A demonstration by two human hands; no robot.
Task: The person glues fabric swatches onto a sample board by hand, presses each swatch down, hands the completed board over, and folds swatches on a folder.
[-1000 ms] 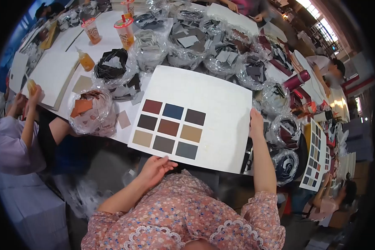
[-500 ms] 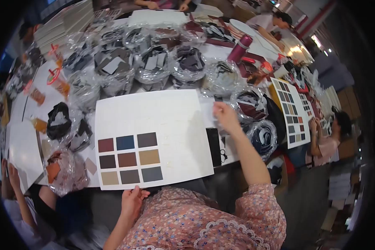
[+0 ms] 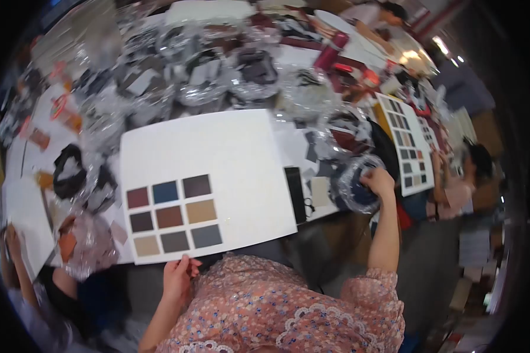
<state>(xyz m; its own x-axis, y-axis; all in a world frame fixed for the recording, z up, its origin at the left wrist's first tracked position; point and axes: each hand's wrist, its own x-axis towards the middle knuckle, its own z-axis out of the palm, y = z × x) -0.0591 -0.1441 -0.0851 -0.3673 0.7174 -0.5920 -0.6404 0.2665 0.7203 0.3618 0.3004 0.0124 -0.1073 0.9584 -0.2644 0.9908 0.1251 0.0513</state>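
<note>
A white sample board [image 3: 241,188] lies in front of me, with rows of coloured swatches [image 3: 169,216] in red, blue, brown, tan and grey on its lower left. My left hand [image 3: 178,279] is at the board's lower edge, its fingers loosely bent and apart, nothing visible inside them. To the right, my right hand [image 3: 379,181] reaches down into a clear plastic bag [image 3: 343,191] of dark blue pieces. Its fingers are bent together, and their tips are hidden among the pieces. Beside the board lies a black flat object [image 3: 294,194], with small scissors [image 3: 309,206] close by.
Several plastic bags of swatches [image 3: 253,73] line the table behind the board. A maroon bottle [image 3: 331,52] stands at the back, drink cups [image 3: 66,115] at left. Another swatch board [image 3: 407,147] stands at right near a co-worker [image 3: 462,182]. Another person's hand [image 3: 13,238] is far left.
My right hand has moved right and down from beside the board into the bag of dark blue pieces. My left hand stays at the board's lower edge. The view has shifted slightly.
</note>
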